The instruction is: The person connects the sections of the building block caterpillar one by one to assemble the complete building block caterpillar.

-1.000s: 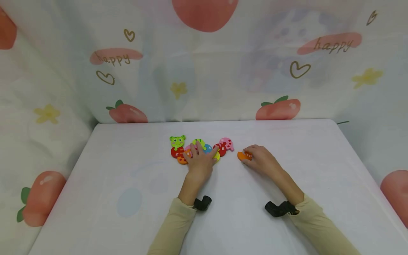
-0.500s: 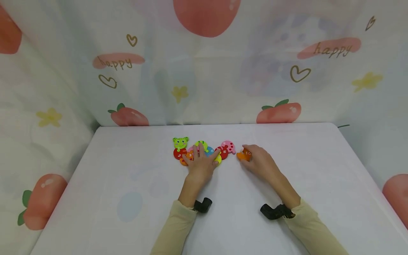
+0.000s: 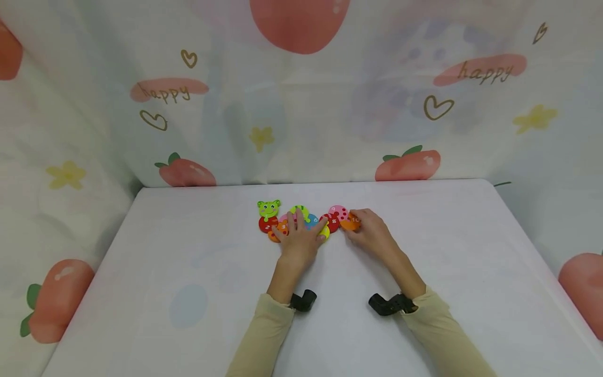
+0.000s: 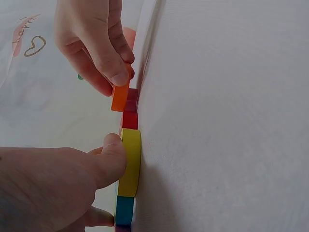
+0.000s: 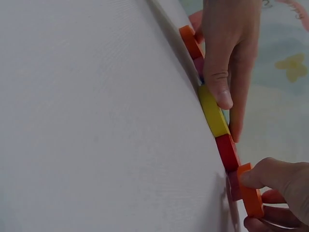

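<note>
A caterpillar number puzzle of coloured pieces lies in a wavy row near the table's back, with a green smiling head (image 3: 269,209) at its left end. My left hand (image 3: 299,245) rests over the row's middle with fingers spread, its thumb against the yellow piece (image 4: 130,162). Between thumb and fingers, my right hand (image 3: 374,235) pinches an orange piece (image 3: 348,224) numbered 10. That piece is at the pink spotted piece (image 3: 338,211) on the right end; in the right wrist view it sits slightly raised, overlapping it. Beside the pink one lies a red piece (image 3: 333,224) numbered 8.
A white cloth covers the table (image 3: 188,262). Behind it hangs a printed curtain (image 3: 301,115) with fruit, hearts and lettering. Each wrist wears a black camera mount (image 3: 303,300).
My right hand has moved left with the orange piece, from a gap beside the row to the pink end piece. The left hand stays on the row.
</note>
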Demonstrator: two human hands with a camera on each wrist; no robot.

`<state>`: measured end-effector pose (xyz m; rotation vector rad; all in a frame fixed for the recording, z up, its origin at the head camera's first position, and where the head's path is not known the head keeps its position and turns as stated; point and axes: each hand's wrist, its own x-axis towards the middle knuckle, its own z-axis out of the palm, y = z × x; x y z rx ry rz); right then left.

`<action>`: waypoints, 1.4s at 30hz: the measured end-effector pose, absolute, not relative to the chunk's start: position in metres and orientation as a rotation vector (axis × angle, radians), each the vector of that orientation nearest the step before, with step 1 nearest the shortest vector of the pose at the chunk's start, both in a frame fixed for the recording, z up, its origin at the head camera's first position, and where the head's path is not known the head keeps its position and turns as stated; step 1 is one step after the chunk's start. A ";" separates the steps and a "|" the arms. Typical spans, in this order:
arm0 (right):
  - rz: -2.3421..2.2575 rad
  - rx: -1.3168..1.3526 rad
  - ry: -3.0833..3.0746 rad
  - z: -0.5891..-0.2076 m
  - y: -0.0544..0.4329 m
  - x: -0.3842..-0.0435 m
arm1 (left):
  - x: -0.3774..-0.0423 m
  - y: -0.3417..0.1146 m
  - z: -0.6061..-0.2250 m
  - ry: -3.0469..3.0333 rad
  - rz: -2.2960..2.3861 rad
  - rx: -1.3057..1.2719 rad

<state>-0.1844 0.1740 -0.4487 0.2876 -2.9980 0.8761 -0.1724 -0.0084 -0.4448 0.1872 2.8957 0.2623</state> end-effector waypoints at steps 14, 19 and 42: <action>0.880 0.306 -3.042 -0.445 0.174 -0.195 | -0.176 -0.015 -0.439 2.913 0.202 0.226; 0.895 0.316 -3.031 -0.448 0.175 -0.198 | -0.196 -0.047 -0.419 2.862 0.208 0.395; 0.866 0.014 -2.992 -0.458 0.165 -0.187 | -0.210 -0.125 -0.434 2.730 0.382 0.428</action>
